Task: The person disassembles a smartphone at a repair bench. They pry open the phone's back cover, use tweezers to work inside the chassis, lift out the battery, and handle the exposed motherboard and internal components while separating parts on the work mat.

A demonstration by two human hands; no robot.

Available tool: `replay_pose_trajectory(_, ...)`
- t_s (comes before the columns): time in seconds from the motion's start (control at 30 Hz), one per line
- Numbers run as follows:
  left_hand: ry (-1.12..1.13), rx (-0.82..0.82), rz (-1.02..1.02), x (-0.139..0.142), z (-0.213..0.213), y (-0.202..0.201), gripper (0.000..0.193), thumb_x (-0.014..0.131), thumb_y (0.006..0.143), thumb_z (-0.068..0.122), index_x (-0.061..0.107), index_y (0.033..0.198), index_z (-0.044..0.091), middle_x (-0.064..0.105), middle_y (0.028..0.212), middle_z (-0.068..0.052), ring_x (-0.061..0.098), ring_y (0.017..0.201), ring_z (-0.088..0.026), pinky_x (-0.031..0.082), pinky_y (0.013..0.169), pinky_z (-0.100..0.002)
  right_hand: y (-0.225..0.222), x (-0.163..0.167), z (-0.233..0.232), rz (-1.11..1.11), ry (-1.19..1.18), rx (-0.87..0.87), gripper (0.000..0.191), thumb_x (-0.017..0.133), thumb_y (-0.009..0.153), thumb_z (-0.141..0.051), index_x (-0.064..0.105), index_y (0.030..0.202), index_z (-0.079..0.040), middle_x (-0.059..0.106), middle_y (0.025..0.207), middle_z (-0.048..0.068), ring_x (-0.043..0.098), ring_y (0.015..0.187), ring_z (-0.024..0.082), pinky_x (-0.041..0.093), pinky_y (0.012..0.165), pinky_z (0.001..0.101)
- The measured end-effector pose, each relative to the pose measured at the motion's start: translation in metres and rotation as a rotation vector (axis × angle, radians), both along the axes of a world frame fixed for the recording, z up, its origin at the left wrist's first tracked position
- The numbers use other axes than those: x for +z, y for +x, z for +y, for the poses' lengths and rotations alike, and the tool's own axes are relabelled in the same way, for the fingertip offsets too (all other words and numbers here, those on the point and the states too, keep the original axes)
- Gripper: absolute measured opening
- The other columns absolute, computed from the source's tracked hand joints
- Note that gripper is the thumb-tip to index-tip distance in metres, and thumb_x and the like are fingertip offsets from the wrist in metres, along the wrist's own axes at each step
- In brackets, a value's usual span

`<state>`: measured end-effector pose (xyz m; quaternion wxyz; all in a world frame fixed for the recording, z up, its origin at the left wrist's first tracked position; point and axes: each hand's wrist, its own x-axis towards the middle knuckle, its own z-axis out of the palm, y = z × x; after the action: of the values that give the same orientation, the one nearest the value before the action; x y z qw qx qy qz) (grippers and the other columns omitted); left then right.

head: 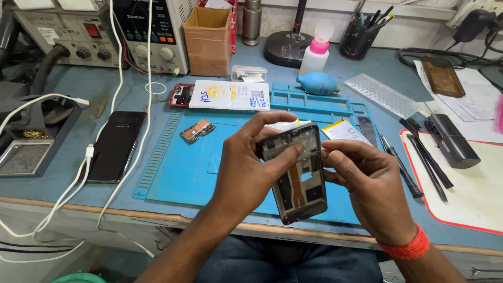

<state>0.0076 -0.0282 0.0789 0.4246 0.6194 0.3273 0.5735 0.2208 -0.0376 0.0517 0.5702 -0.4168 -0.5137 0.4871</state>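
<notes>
While tilted above the mat (173, 178), phone frame (296, 173) in left hand (246, 167), right hand (367, 183) pinching its edge.

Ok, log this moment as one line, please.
left hand: holds phone frame | right hand: fingers on frame's right edge | below: blue repair mat | battery behind

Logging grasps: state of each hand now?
Left hand: closed on the phone frame.
Right hand: fingers on the frame's right edge; grip unclear.
</notes>
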Motion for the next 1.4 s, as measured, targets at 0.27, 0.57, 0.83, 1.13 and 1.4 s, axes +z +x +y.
replay_pose_trajectory(0.27, 0.103, 0.101, 0.153, -0.002, -0.007, 0.003, 0.038, 0.077, 0.088, 0.009, 0.068, 0.125, 0.011, 0.079, 0.094, -0.006, 0.078, 0.088, -0.010, 0.062, 0.073, -0.026, 0.000, 0.003, -0.005, -0.113, 0.199, -0.001, 0.024, 0.073, 0.090, 0.000, 0.073, 0.114, 0.004, 0.076, 0.108, 0.011, 0.073, 0.097, 0.015, 0.063, 0.088, 0.0307)
replay_pose_trajectory(0.57, 0.048, 0.003, 0.105, -0.002, -0.013, 0.009, 0.036, 0.077, 0.088, 0.008, 0.065, 0.123, 0.008, 0.079, 0.099, -0.006, 0.078, 0.094, -0.010, 0.064, 0.078, -0.026, -0.004, -0.003, -0.005, -0.201, 0.323, -0.039, 0.022, 0.075, 0.090, 0.004, 0.072, 0.111, 0.004, 0.074, 0.109, 0.011, 0.072, 0.099, 0.014, 0.062, 0.088, 0.0286)
replay_pose_trajectory(0.83, -0.038, 0.018, 0.055, -0.003, -0.014, 0.016, 0.036, 0.078, 0.085, 0.006, 0.065, 0.119, 0.009, 0.077, 0.099, -0.004, 0.075, 0.090, -0.008, 0.063, 0.075, -0.024, -0.007, -0.004, -0.010, -0.195, 0.300, -0.074, 0.021, 0.074, 0.090, 0.006, 0.071, 0.111, 0.005, 0.074, 0.108, 0.011, 0.072, 0.099, 0.015, 0.061, 0.089, 0.0286)
replay_pose_trajectory(1.13, -0.049, 0.074, 0.018, -0.007, -0.016, 0.020, 0.035, 0.081, 0.084, 0.006, 0.066, 0.115, 0.010, 0.074, 0.095, -0.002, 0.073, 0.087, -0.007, 0.061, 0.073, -0.024, -0.013, -0.002, -0.017, -0.223, 0.306, -0.128, 0.021, 0.074, 0.090, 0.006, 0.072, 0.111, 0.005, 0.075, 0.108, 0.012, 0.072, 0.098, 0.014, 0.061, 0.087, 0.0271)
replay_pose_trajectory(1.4, -0.103, 0.074, -0.059, -0.008, -0.017, 0.023, 0.036, 0.082, 0.081, 0.005, 0.064, 0.112, 0.010, 0.072, 0.095, -0.003, 0.072, 0.083, -0.007, 0.060, 0.068, -0.022, -0.017, 0.001, -0.022, -0.235, 0.366, -0.116, 0.019, 0.073, 0.092, 0.006, 0.072, 0.111, 0.004, 0.075, 0.112, 0.014, 0.072, 0.102, 0.014, 0.061, 0.091, 0.0276)
